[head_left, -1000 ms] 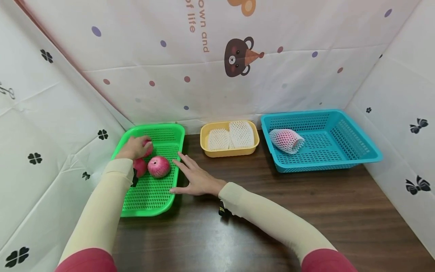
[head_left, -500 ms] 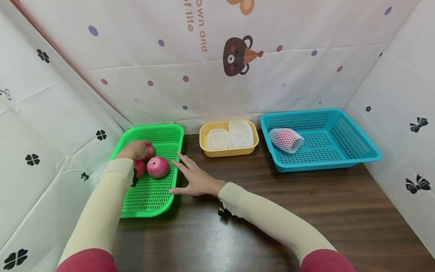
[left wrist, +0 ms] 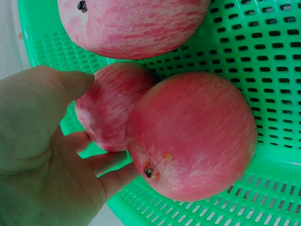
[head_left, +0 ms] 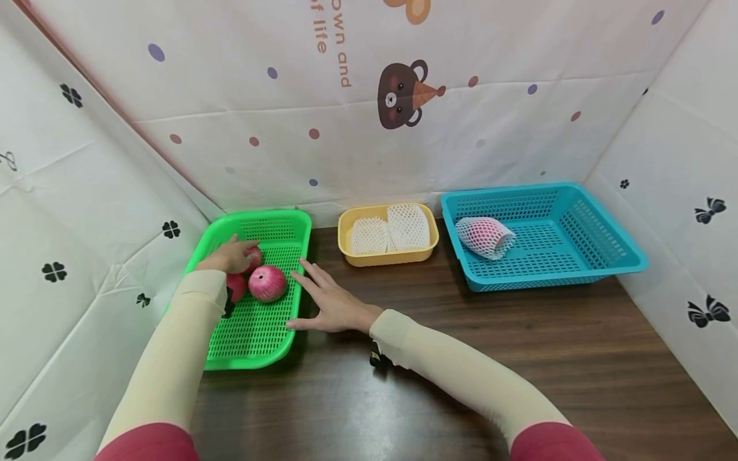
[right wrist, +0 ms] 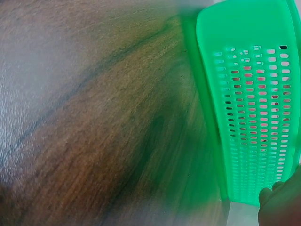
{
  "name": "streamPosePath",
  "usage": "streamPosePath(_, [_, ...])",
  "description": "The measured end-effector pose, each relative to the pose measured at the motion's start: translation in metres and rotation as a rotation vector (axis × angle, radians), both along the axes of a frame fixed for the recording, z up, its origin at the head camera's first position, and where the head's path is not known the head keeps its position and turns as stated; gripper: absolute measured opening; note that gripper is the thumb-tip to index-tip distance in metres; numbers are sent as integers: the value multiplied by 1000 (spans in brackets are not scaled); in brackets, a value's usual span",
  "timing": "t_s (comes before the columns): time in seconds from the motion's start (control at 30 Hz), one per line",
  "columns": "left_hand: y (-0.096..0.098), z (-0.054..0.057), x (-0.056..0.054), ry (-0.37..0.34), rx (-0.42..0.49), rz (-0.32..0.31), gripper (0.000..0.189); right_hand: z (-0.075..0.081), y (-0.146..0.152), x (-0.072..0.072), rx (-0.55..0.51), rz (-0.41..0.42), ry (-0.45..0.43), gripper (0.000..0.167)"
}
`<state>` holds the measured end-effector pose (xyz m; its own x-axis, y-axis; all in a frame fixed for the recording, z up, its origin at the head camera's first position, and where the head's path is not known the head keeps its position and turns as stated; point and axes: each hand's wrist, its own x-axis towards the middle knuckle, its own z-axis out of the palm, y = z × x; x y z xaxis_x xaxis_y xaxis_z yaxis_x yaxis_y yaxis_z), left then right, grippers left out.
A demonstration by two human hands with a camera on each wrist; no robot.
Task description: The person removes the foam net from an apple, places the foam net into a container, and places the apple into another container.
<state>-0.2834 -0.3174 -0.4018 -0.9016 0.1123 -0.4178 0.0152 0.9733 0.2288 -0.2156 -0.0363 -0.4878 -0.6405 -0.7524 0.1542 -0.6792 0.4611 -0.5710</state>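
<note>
Left hand [head_left: 228, 257] spans one apple [left wrist: 110, 106] in the basket [head_left: 254, 336], thumb and fingers on opposite sides, presumably since two more apples [left wrist: 193, 136] crowd it; whether it grips, I cannot tell. Right hand [head_left: 337, 309], fingers straight and spread, lies along the basket's edge, probably placed there to keep the basket from sliding.

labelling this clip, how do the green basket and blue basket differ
The green basket holds three bare apples; the blue basket holds one netted fruit. The green basket lies lengthwise front to back, the blue basket side to side. Both are slotted and sit on the table.
</note>
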Motion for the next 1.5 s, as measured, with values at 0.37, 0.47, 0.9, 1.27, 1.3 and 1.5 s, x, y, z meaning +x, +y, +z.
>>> streamPosePath(0.37, [-4,-5,-1,36,0,6,55,2,-1,2,5,-7,14,101])
streamPosePath(0.47, [-4,-5,0,52,-6,1,55,1,-1,1,11,-8,28,100])
streamPosePath(0.9, [-13,-6,6,156,43,8,62,15,6,-8,93,31,212,103])
streamPosePath(1.27, [-8,-5,4,376,199,28,69,45,38,-29,172,32,454,109])
streamPosePath(1.3, [-6,-5,5,389,209,32,70,48,41,-31,175,32,467,108])
streamPosePath(1.5, [11,-2,7,452,300,49,71,65,59,-42,204,18,509,109])
